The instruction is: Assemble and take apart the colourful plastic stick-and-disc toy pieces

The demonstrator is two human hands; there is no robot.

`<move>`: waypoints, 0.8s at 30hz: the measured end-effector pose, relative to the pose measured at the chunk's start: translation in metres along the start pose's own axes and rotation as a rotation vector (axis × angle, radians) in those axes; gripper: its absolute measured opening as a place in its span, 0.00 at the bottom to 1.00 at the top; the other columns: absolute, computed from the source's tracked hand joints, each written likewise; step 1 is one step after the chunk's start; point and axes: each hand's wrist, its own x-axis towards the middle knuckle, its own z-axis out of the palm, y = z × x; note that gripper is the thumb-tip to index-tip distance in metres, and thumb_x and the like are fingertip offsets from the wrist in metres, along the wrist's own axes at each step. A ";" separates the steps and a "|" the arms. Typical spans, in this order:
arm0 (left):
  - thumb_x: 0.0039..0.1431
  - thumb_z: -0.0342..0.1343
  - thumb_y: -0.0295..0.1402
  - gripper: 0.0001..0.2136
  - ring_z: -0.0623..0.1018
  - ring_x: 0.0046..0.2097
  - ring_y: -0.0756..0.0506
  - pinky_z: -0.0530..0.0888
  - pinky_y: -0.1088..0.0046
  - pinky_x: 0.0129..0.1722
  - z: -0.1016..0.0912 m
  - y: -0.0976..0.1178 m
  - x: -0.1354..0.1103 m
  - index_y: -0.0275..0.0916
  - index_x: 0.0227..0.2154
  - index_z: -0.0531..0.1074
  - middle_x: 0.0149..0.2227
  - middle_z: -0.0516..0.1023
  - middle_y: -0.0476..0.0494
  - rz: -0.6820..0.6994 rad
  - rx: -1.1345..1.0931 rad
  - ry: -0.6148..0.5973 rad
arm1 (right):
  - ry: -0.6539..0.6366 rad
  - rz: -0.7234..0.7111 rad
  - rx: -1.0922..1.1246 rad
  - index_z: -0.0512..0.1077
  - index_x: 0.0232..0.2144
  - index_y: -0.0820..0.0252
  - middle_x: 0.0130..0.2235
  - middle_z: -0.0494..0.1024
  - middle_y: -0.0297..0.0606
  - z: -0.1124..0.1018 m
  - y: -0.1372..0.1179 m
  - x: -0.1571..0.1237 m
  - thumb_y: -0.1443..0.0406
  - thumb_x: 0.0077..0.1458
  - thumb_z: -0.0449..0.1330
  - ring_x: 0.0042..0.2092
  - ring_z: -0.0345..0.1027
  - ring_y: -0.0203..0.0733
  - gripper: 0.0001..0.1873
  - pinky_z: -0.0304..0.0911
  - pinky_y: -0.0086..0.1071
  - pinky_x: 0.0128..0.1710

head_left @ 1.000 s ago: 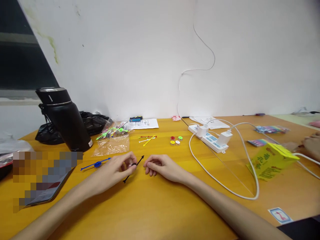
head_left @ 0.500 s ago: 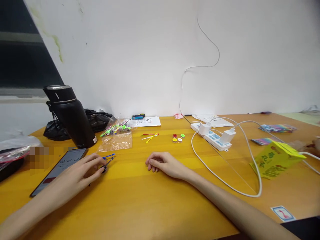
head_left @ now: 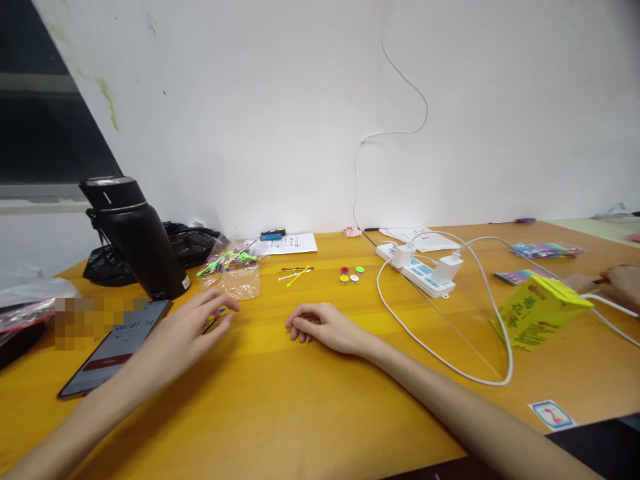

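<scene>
My left hand (head_left: 195,327) is low over the left part of the table, thumb and fingers apart. Beneath its fingers a blue piece (head_left: 223,310) and a black arrow-like piece (head_left: 210,325) show in part; the hand hides the rest. To its right, my right hand (head_left: 325,327) rests on the wood with loosely curled fingers, and nothing shows in it. Farther back lie thin red, white and yellow arrow-shaped pieces (head_left: 299,275). Right of them is a group of small round pieces: red (head_left: 345,271), green (head_left: 360,270), yellow (head_left: 344,279) and white (head_left: 355,279).
A phone (head_left: 117,347) showing a timer lies by my left forearm, with a black bottle (head_left: 145,240) behind it. Clear bags (head_left: 240,281) hold colourful pieces. On the right are a power strip (head_left: 423,277), looping white cables, a yellow box (head_left: 543,312) and another person's hand (head_left: 623,287).
My left hand has let go of the black round piece it pinched; its fingers have spread and moved slightly up and right. My right hand stays curled on the table.
</scene>
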 end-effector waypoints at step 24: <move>0.63 0.48 0.28 0.09 0.73 0.38 0.45 0.68 0.69 0.38 0.078 0.043 0.041 0.42 0.42 0.71 0.39 0.74 0.46 0.110 -0.183 -0.144 | 0.628 -0.071 -1.342 0.74 0.47 0.61 0.52 0.73 0.50 -0.079 0.028 -0.004 0.69 0.61 0.55 0.54 0.59 0.58 0.13 0.57 0.48 0.53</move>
